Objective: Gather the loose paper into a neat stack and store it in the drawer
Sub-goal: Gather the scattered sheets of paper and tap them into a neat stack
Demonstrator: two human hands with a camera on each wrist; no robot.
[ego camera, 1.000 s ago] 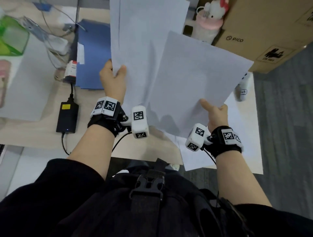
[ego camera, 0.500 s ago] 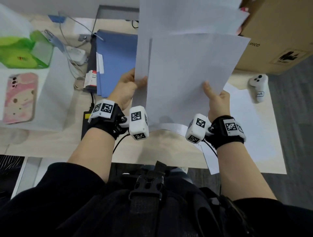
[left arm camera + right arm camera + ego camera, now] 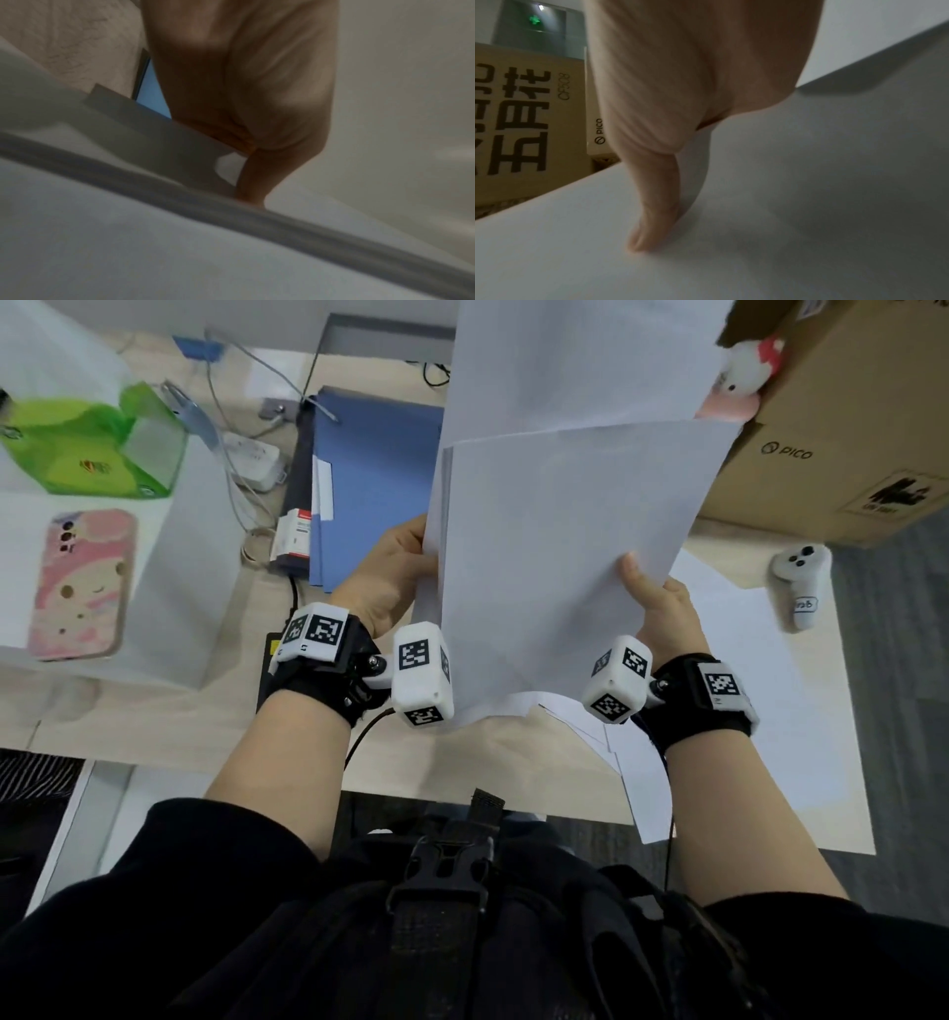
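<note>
both hands hold paper (image 3: 560, 546) upright.

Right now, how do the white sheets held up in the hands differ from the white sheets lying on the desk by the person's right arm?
The held white paper sheets are lifted off the desk, gripped by the left hand and right hand; the loose white sheets on the desk lie flat, untouched. The held ones overlap closely; the desk ones are fanned, one overhanging the edge. Both look blank and white.
</note>
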